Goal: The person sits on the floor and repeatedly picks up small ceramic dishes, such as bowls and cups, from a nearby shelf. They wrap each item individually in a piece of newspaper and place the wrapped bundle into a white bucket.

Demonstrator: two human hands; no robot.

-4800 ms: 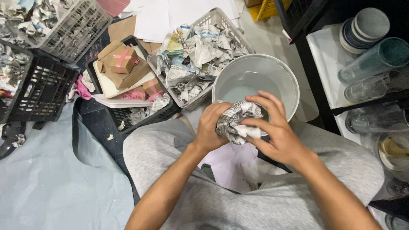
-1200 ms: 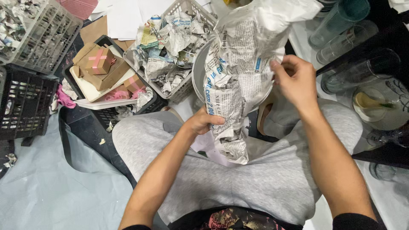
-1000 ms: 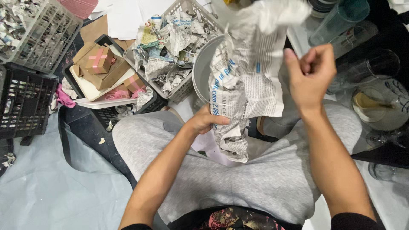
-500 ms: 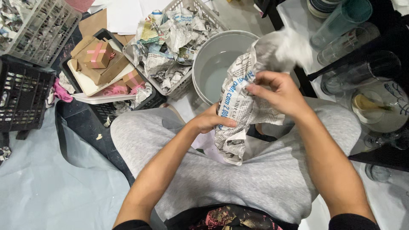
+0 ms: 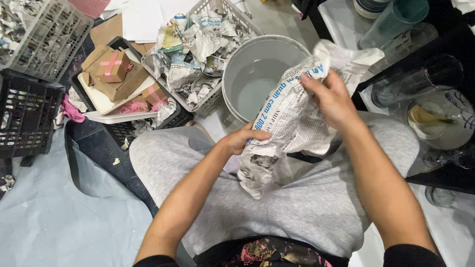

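A crumpled sheet of newspaper (image 5: pixel 284 131) hangs over my lap, partly unfolded. My left hand (image 5: pixel 242 139) grips its lower left part with fingers curled around the paper. My right hand (image 5: pixel 330 99) lies on top of the upper part, fingers bent over the sheet, near a white paper end sticking out at the top right. Just beyond the sheet stands a grey bucket (image 5: pixel 232 69) with water in it.
A white mesh basket (image 5: pixel 210 101) full of crumpled newspaper sits left of the bucket. A tray with small brown boxes (image 5: pixel 116 66) rests on a black crate. More crates (image 5: pixel 27 118) stand at left. Glasses and a jug (image 5: pixel 435 123) are at right.
The bundle I held as a tight ball over the bucket was pulled open and raised high. It has since come down over my lap, and my right hand has moved onto its top.
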